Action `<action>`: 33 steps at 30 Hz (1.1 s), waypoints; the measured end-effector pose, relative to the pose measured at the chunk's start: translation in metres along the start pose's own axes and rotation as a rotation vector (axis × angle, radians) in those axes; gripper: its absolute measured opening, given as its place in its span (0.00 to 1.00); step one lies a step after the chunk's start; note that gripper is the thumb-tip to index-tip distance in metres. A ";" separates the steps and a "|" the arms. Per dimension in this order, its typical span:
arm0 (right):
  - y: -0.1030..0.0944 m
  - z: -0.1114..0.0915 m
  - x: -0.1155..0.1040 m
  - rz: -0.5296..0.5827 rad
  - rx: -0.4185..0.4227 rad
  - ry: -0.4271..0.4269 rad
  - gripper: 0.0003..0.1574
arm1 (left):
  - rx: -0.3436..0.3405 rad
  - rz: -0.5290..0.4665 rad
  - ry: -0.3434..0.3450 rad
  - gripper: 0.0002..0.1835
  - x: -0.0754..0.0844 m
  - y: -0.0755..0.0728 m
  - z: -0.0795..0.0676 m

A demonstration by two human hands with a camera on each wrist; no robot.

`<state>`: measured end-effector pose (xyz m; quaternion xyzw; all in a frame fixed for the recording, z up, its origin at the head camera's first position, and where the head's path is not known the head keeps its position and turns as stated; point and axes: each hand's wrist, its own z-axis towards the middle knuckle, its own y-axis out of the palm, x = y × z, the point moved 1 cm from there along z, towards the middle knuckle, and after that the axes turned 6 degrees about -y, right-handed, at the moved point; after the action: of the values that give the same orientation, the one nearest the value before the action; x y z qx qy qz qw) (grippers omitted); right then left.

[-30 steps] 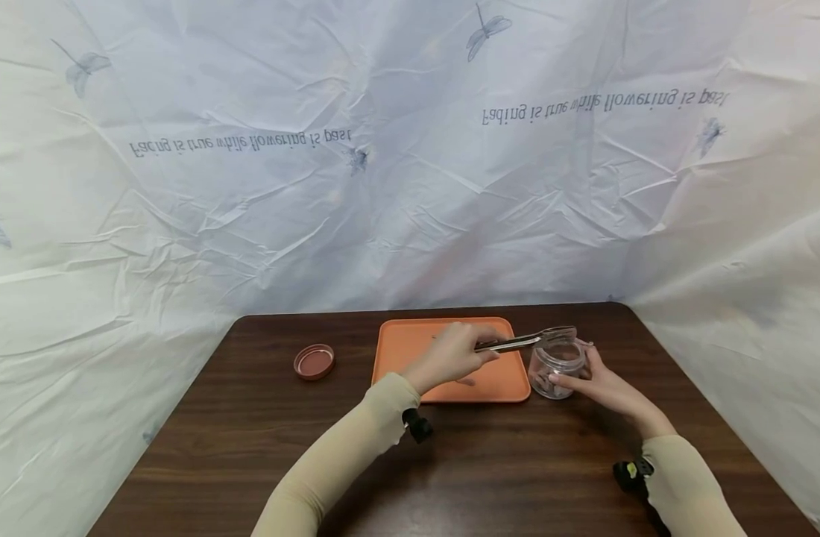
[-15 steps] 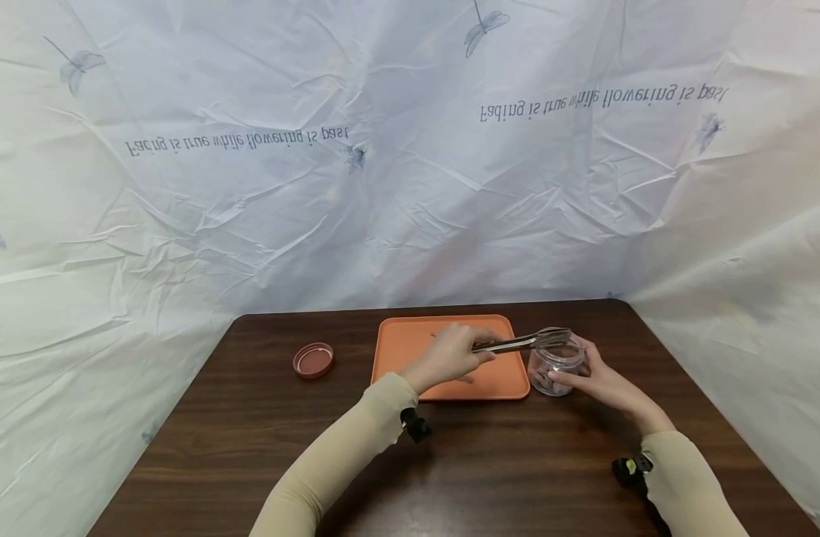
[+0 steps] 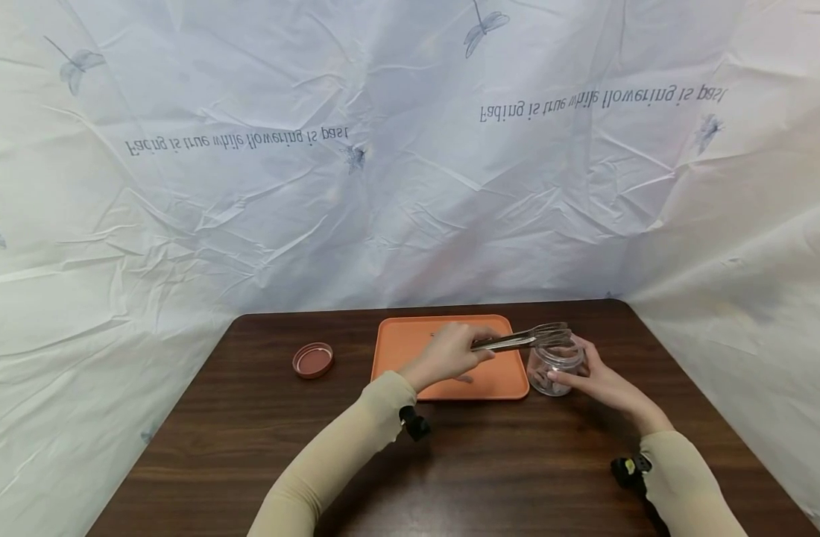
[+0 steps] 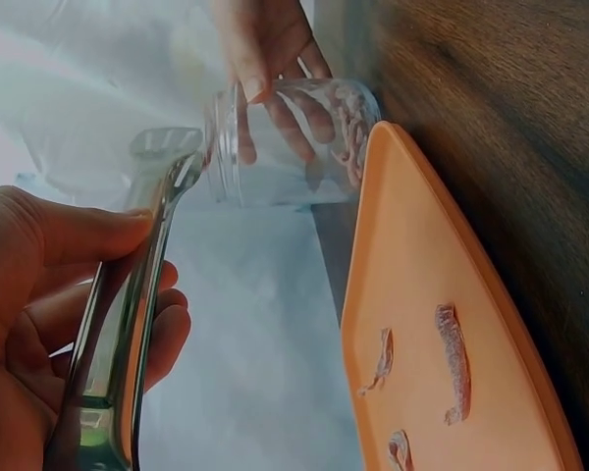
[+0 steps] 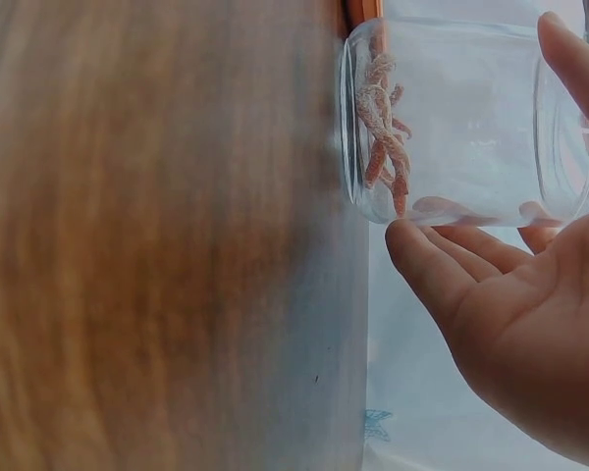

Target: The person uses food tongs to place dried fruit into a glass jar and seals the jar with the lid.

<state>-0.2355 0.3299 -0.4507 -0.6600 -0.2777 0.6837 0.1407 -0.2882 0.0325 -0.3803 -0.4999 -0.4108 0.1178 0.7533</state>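
My left hand (image 3: 445,356) holds metal tongs (image 4: 128,324) between thumb and fingers, over the right part of the orange tray (image 3: 398,341). The tongs' tips reach right to the mouth of a clear jar (image 5: 461,118) and stand slightly apart, with nothing seen between them. Around the jar's right side my right hand (image 3: 606,384) grips it, thumb in front and fingers behind. Twisted pinkish-brown dried strips (image 5: 381,132) lie at the bottom of the jar. More such strips, one of them a longer piece (image 4: 454,363), lie on the tray, partly hidden by my left hand in the head view.
A reddish-brown screw lid (image 3: 313,361) lies upside down left of the tray. Everything stands on a dark wooden table (image 3: 262,447). A white printed sheet (image 3: 410,209) hangs behind and along the sides. The jar stands close against the tray's right edge.
The tongs have shifted slightly left over the jar and their tips have spread a little. My right hand's raised forefinger has come down against the jar. Tray and lid stay put.
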 end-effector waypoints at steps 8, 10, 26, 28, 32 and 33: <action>0.000 0.001 -0.003 -0.035 -0.006 0.020 0.70 | 0.007 0.021 0.006 0.22 -0.002 -0.006 -0.001; 0.000 0.001 -0.003 -0.038 -0.009 0.026 0.71 | 0.000 0.016 -0.001 0.23 -0.003 -0.007 -0.001; 0.000 0.001 -0.002 -0.040 -0.006 0.020 0.71 | -0.018 -0.068 -0.044 0.27 -0.012 -0.013 -0.008; -0.001 0.000 -0.002 -0.031 -0.004 0.014 0.70 | -0.006 -0.074 -0.049 0.27 -0.016 -0.016 -0.010; 0.000 -0.001 -0.001 -0.012 0.001 0.005 0.69 | 0.029 -0.077 -0.052 0.29 -0.029 -0.029 -0.015; 0.001 -0.002 -0.001 -0.008 0.000 0.003 0.69 | 0.041 -0.075 -0.056 0.30 -0.033 -0.032 -0.017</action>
<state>-0.2337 0.3292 -0.4501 -0.6601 -0.2802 0.6820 0.1439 -0.3040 -0.0134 -0.3720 -0.4652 -0.4475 0.1117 0.7555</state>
